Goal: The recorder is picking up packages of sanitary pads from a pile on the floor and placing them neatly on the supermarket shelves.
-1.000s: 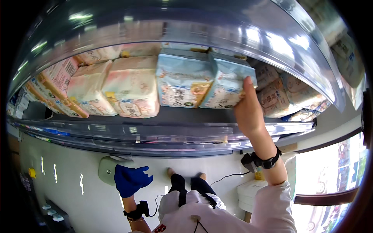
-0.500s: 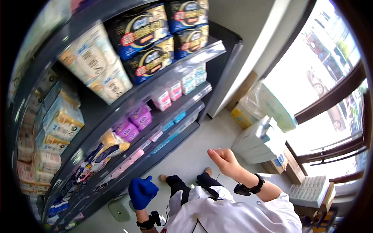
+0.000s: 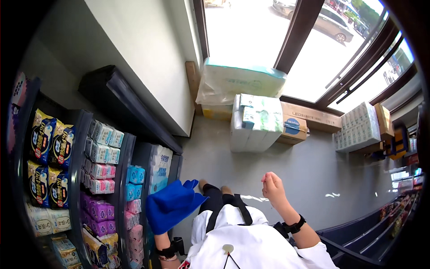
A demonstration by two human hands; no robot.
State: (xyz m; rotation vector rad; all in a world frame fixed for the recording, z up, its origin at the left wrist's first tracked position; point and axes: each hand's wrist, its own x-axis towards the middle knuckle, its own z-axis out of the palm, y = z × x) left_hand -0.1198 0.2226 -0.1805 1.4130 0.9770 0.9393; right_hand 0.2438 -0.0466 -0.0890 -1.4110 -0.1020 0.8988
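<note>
The blue cloth (image 3: 174, 207) covered the left hand, nearer to it, hiding those fingers, so their grip couldn't be told; its long axis pointed toward two o'clock. From the right hand (image 3: 273, 187), loosely clenched, nothing visible inside, it lay near nine o'clock.

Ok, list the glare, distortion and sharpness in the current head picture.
Head view: daylight burns out most of the tall, dark-framed glass window; head view: white glare streaks mark the smooth grey floor; head view: fisheye distortion bends the long, dark-grey shelf fronts at left, and the corners go black; head view: the bare right hand looks fairly sharp.
</note>
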